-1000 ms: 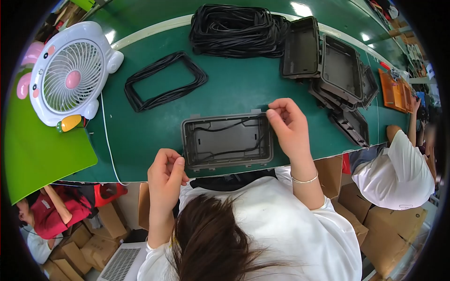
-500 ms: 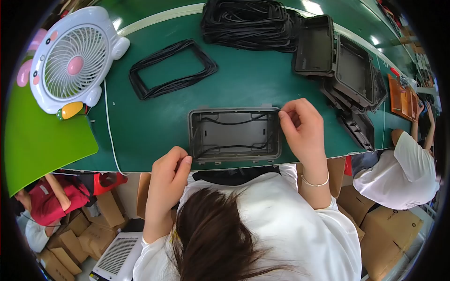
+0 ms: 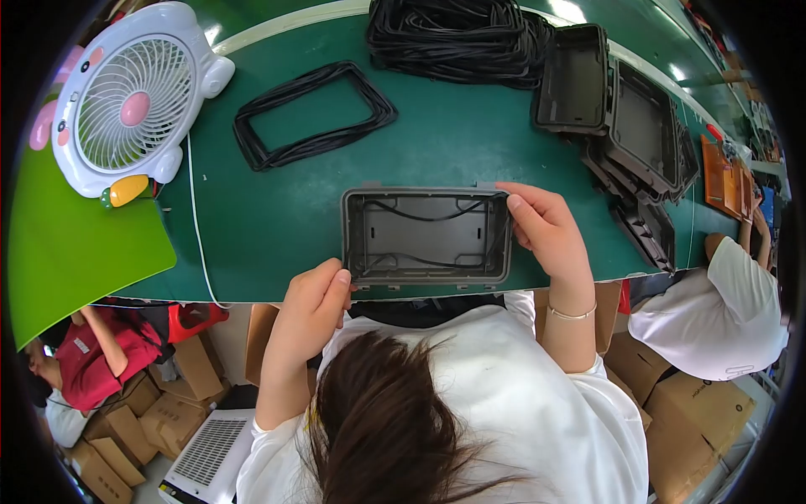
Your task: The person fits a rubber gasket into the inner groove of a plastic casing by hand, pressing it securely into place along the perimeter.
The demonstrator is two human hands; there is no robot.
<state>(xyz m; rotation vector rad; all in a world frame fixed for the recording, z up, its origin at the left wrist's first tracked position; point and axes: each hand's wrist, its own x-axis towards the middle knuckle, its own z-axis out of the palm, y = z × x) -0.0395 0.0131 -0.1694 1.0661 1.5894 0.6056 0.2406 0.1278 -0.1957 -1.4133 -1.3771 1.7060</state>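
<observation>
A dark grey rectangular plastic box (image 3: 428,223), open side up, lies near the table's front edge. A thin black rubber seal (image 3: 432,217) runs loosely inside it, sagging inward along both long sides. My right hand (image 3: 550,231) grips the box's far right corner, its thumb at the rim over the seal and its index finger behind the wall. At the near left corner, my left hand (image 3: 315,302) is closed with thumb and fingers against the rim. Its fingertips are partly hidden, so whether they also pinch the seal is unclear.
A bundle of black seals (image 3: 315,82) lies beyond the box, with a larger pile (image 3: 457,42) at the back. Stacked grey plastic boxes (image 3: 642,126) stand at right. A white fan (image 3: 134,109) sits at left by a green mat (image 3: 84,244). Other people sit on both sides.
The box has shifted slightly away from me and to the right. My right thumb and fingers have moved from the rim's inner edge to grasp around the corner. The left hand stays at its corner.
</observation>
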